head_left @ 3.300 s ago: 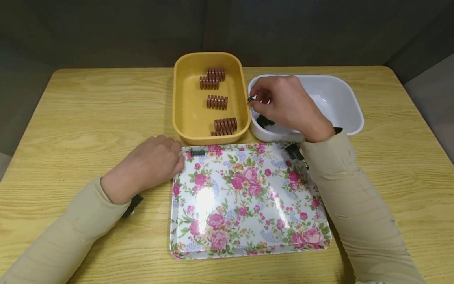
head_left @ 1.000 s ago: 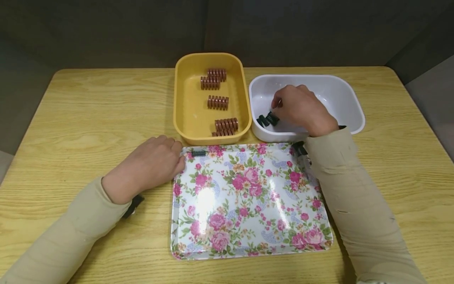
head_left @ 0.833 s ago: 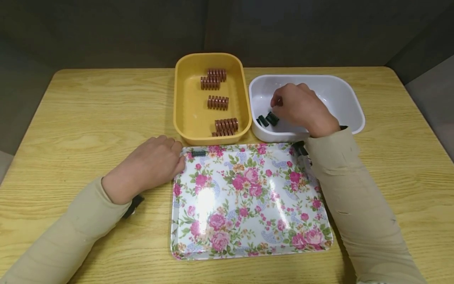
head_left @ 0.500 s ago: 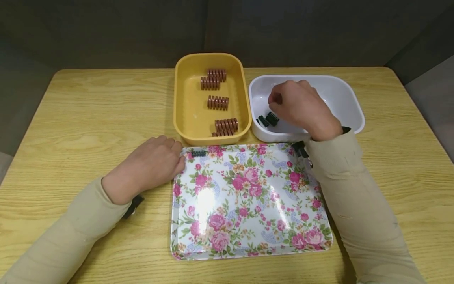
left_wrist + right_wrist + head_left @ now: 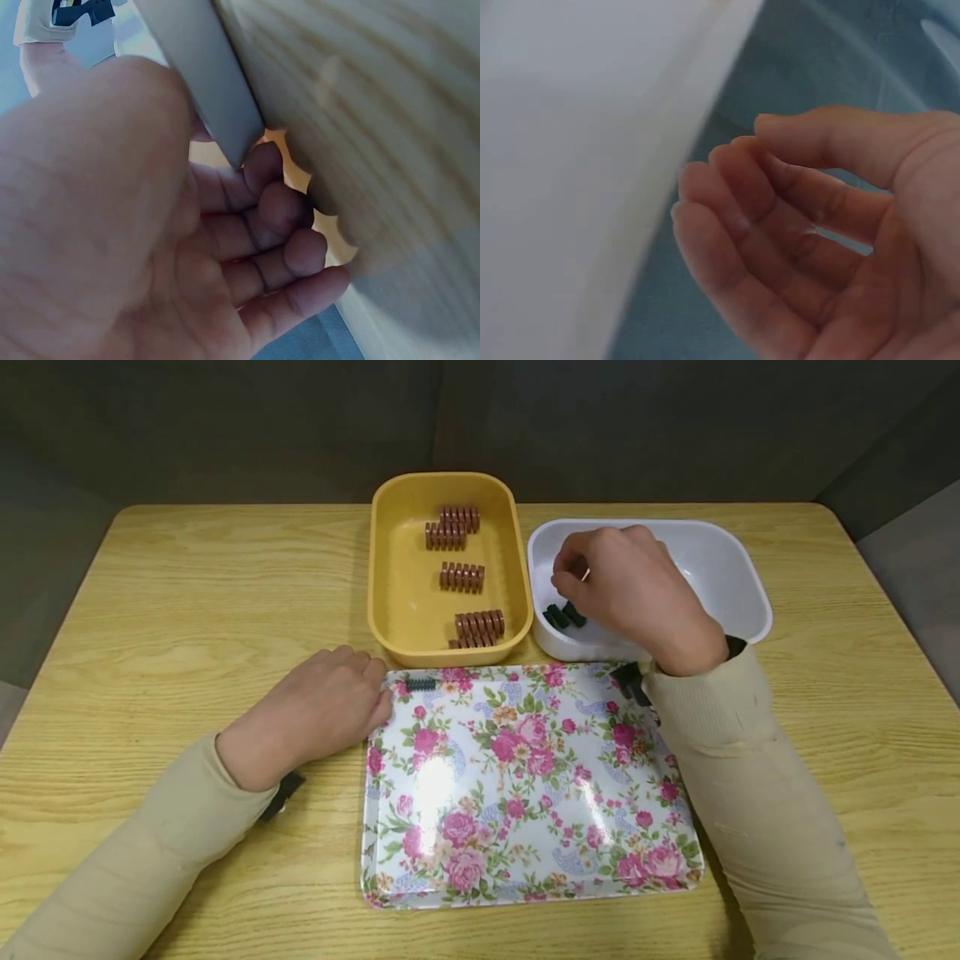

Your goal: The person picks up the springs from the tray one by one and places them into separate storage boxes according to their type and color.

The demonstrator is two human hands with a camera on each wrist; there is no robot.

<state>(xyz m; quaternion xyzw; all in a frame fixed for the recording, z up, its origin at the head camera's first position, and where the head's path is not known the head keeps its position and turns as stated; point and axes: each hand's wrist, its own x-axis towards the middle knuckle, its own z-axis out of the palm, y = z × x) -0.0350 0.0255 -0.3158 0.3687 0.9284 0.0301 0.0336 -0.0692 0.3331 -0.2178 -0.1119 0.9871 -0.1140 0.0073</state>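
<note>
My left hand (image 5: 318,706) grips the upper left corner of the floral tray (image 5: 525,810); in the left wrist view its fingers (image 5: 285,210) curl beside the pale rim. Just inside that corner lies a dark green coil spring (image 5: 420,684). Over the white bin (image 5: 723,581), my right hand (image 5: 637,593) hovers with loosely bent fingers. In the right wrist view its thumb tip (image 5: 772,131) meets the index fingertip, and nothing shows between them. Below that hand, several green springs (image 5: 557,616) lie in the bin's near left corner, partly hidden.
To the left of the white bin stands a yellow bin (image 5: 393,568) with several brown coil springs (image 5: 461,577) in it. Both bins sit just beyond the tray on the wooden table (image 5: 225,585). A dark wall (image 5: 300,427) stands behind the table.
The right hand held a green spring at the white bin's left side, then was low beside the springs there. Now it is higher and further left, no spring visible. Left hand and tray stay put.
</note>
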